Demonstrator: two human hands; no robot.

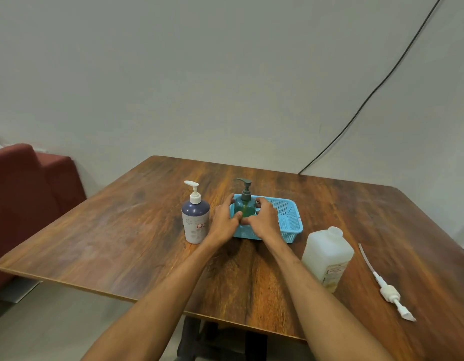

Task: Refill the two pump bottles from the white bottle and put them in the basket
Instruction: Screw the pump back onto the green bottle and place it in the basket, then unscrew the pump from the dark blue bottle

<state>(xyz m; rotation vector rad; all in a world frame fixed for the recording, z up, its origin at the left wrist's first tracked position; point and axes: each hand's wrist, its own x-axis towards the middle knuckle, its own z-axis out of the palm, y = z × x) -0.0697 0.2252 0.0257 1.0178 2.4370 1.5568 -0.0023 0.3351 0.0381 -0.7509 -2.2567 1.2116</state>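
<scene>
Green pump bottle (pixel 244 207) stands upright in the left end of the blue basket (pixel 290 220), left hand (pixel 224 222) and right hand (pixel 263 220) both gripping its body; best to seat it flat against the wall before letting go, leaving room for the purple pump bottle (pixel 195 220) on the table (pixel 121 230).

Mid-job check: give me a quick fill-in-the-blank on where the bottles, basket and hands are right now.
1. The left hand and right hand both grip the ____ pump bottle.
2. The dark blue bottle stands on the table, to the ____ of the blue basket.
3. The loose white pump lies to the ____ of the white bottle.

Missing words: green; left; right.
</scene>
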